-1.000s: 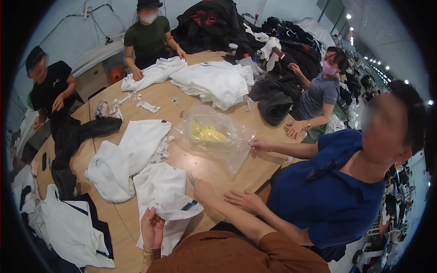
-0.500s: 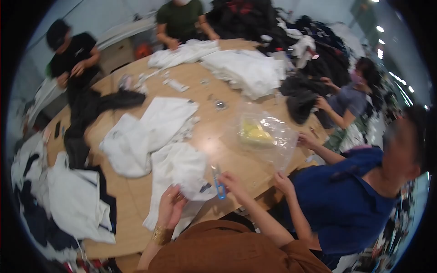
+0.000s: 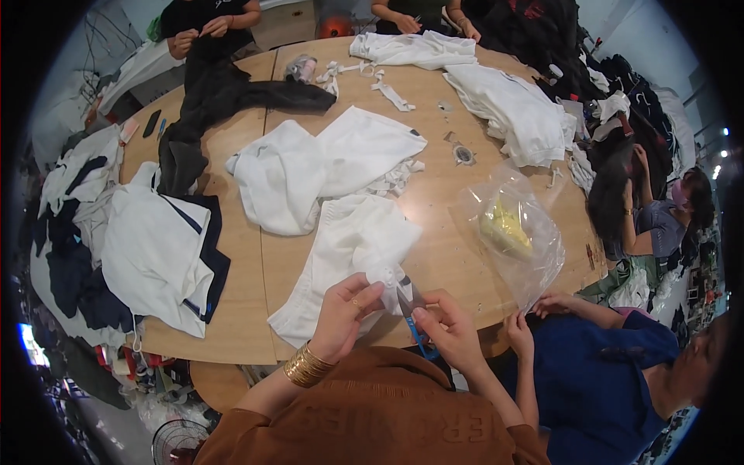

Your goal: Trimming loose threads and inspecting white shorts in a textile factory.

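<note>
A white garment point(image 3: 353, 240) with a ribbed band lies on the table's near side in front of me. My left hand point(image 3: 345, 310) pinches a bit of its fabric between thumb and fingers, raised at the garment's near right edge. In my right hand point(image 3: 456, 329) is a pair of thread snips point(image 3: 416, 329) with a blue handle. Its metal blades point up and away from me, close beside the pinched fabric. Whether the blades touch the cloth I cannot tell.
Another white garment point(image 3: 283, 178) lies just beyond. On my right, a co-worker's hands point(image 3: 535, 314) hold a clear plastic bag point(image 3: 523, 263) with something yellow inside. Piled clothes point(image 3: 147, 240) cover the left side; a dark garment point(image 3: 225, 101) lies farther back. A watch-like object point(image 3: 463, 155) rests mid-table.
The view has shifted, so the table sits differently in it. My left hand has closed on the fabric and lifted it; the snips have come up close to it.
</note>
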{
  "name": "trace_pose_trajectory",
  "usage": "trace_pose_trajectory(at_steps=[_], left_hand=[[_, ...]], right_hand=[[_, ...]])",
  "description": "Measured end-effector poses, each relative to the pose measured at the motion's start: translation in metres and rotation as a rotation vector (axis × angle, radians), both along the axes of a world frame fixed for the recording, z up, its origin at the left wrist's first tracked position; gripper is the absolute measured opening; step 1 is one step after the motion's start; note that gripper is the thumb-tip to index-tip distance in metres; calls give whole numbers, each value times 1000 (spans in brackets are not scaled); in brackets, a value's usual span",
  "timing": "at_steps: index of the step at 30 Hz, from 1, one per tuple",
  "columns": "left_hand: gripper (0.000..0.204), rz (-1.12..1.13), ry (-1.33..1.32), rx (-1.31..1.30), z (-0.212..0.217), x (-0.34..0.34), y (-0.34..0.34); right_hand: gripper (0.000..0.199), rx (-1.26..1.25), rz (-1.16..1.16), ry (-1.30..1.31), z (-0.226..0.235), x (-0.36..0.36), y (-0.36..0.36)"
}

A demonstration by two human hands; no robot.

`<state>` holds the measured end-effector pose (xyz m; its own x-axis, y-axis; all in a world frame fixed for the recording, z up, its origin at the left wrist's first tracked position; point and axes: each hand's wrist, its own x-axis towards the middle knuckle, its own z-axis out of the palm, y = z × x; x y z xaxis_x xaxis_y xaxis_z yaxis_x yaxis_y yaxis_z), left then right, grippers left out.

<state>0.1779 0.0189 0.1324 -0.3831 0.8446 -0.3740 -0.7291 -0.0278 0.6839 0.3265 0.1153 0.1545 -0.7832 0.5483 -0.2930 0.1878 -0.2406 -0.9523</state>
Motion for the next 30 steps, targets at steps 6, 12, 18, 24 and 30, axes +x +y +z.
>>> trace_pose_trajectory(at_steps=[6,12,18,24,30], left_hand=[[14,-12,18,20,2,-2,-2],[14,-29,17,9,2,-3,-1],[12,-43,-5,7,4,-4,-1],[12,-55,-17,1,5,-4,-1],[11,-42,-2,-1,6,-3,0]], right_hand=[[17,122,19,-81,3,-4,-2],[16,119,29,-107,3,-5,0],[16,76,37,-106,6,-4,0],[14,48,-26,-79,6,-6,-3],[15,39,-48,-89,7,-5,-4]])
